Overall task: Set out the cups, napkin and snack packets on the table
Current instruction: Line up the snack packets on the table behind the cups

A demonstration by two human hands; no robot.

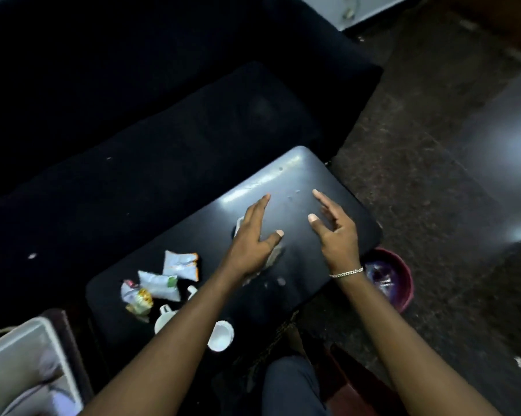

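**Both hands spread above the dark worktop, holding nothing**

The left hand reaches over the middle of the dark worktop with fingers stretched forward and thumb splayed to the side. The right hand is just beside it, palm turned inward, fingers apart and slightly curled; a silver bracelet sits on that wrist. Neither hand grips anything, and the two are a little apart from each other.

Under the left hand and wrist lies a pale, crumpled napkin; only its edges show, at the far side of the hand and below the thumb, and whether the palm is pressing on it I cannot tell.

The snack packets lie in a loose cluster toward the near left part of the worktop: one white with orange edges, one white with a green mark, and a crumpled one with yellow and red. Close to them, partly hidden by the left forearm, are white cups. One cup is at the near edge on its side, its open mouth turned toward the camera. Another cup is left of the forearm, with a handle showing.

A dark sofa runs along the far side. A reddish bowl sits on the floor by the right wrist, and a grey bin shows at the lower left.
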